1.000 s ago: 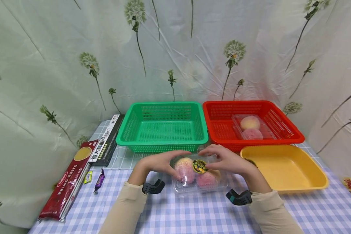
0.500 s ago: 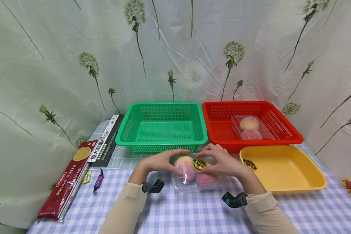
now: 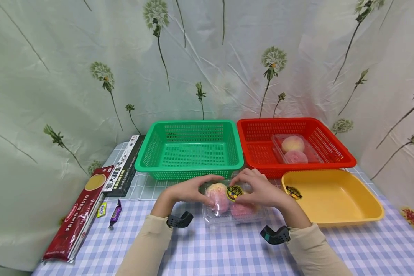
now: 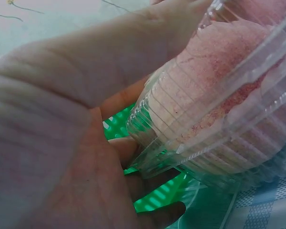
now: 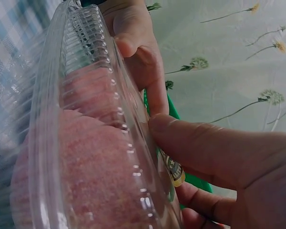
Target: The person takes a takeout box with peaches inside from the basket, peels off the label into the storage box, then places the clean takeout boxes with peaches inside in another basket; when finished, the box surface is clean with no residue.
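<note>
A clear plastic clamshell box (image 3: 223, 219) with two pink-and-yellow peaches (image 3: 218, 193) stands on the table in front of the green basket. My left hand (image 3: 193, 190) grips its left end, thumb over the lid beside the left peach, the other fingers round the far side. On the lid is a round black-and-yellow sticker (image 3: 234, 192). My right hand (image 3: 258, 190) pinches this sticker at its edges, thumb on the near side and index finger on the far side. In the right wrist view the thumb (image 5: 195, 148) lies along the lid, and part of the sticker (image 5: 175, 171) shows below it.
Behind stand a green basket (image 3: 189, 168) and a red basket (image 3: 296, 167), the red one with another box of peaches (image 3: 293, 148). A yellow basin (image 3: 334, 199) is at the right, a similar sticker (image 3: 293, 193) on its rim. Pasta packs (image 3: 79, 214) and small candies (image 3: 115, 214) lie left.
My right hand has moved slightly left and down, its thumb and index finger closing in on the sticker. The left hand keeps its place on the box.
</note>
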Action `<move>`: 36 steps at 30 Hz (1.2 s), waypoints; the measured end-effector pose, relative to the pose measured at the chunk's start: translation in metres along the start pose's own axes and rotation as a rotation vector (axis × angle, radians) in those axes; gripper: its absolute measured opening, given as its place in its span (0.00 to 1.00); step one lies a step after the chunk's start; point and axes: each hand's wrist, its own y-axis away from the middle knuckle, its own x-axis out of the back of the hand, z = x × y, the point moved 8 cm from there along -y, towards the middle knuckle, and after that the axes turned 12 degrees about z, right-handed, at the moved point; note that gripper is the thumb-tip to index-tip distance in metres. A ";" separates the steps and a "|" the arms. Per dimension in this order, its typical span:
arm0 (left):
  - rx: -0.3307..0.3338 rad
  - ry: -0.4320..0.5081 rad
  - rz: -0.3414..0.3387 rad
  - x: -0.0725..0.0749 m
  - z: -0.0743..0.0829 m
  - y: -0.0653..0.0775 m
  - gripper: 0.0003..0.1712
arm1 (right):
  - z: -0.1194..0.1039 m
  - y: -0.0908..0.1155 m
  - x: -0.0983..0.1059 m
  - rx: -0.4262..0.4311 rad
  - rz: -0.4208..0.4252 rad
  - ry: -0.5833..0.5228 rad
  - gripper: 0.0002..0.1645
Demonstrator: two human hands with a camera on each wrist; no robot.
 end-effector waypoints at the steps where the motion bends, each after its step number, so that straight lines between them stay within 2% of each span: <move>1: 0.002 0.000 0.000 0.000 0.000 0.000 0.47 | 0.000 0.000 0.000 -0.004 0.002 -0.015 0.18; 12: -0.008 0.047 -0.023 -0.001 0.002 -0.001 0.48 | -0.008 -0.002 0.007 0.017 0.020 -0.253 0.05; 17: -0.011 0.051 -0.028 0.000 0.001 -0.001 0.48 | -0.004 0.000 0.023 0.015 0.022 -0.364 0.05; 21: -0.007 0.068 -0.040 -0.001 0.000 0.000 0.48 | 0.007 0.006 0.042 -0.043 0.023 -0.407 0.06; 25: -0.009 0.093 -0.047 -0.001 -0.003 0.000 0.45 | 0.021 0.012 0.064 -0.095 0.056 -0.392 0.08; 29: -0.003 0.119 -0.044 -0.001 -0.010 0.000 0.39 | 0.035 0.018 0.084 -0.111 0.097 -0.327 0.09; 33: 0.018 0.145 -0.029 -0.001 -0.016 -0.001 0.37 | 0.050 0.026 0.101 -0.114 0.123 -0.259 0.11; 36: 0.024 0.153 -0.014 -0.001 -0.018 -0.003 0.36 | 0.063 0.035 0.113 -0.146 0.131 -0.210 0.13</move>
